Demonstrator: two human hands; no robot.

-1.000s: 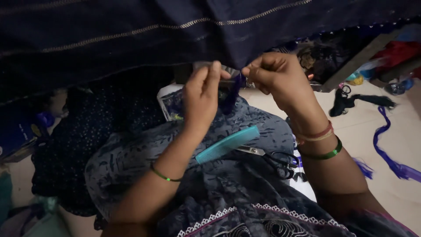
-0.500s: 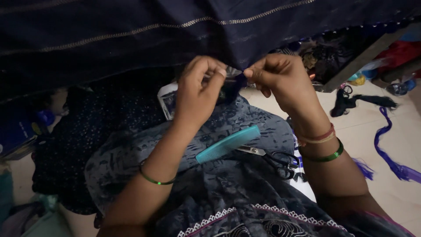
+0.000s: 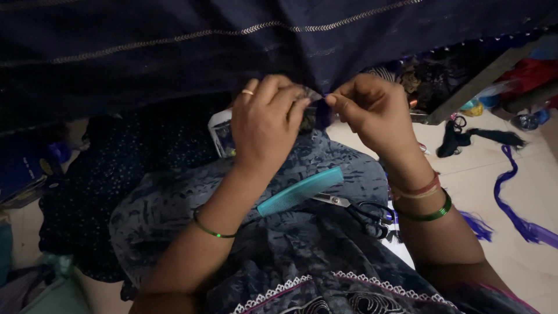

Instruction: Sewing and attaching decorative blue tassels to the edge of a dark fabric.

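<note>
A dark navy cloth (image 3: 174, 52) with thin gold woven lines hangs across the top of the view. My left hand (image 3: 267, 125), with a gold ring, pinches the cloth's lower edge and a small dark bundle there. My right hand (image 3: 372, 110) pinches the same edge from the right, thumb and forefinger closed on a fine dark thread or tassel. The two hands almost touch. On my lap lie a teal comb (image 3: 299, 191) and black-handled scissors (image 3: 363, 210).
My lap is covered by blue-grey patterned fabric (image 3: 279, 256). A small printed box (image 3: 221, 136) sits behind my left hand. Purple threads (image 3: 517, 209) and black thread bundles (image 3: 465, 139) lie on the pale floor at right. Dark dotted cloth (image 3: 99, 192) lies at left.
My left hand has closed further and moved right, so its fingers now meet my right hand at the cloth's edge. The comb and scissors have not moved.
</note>
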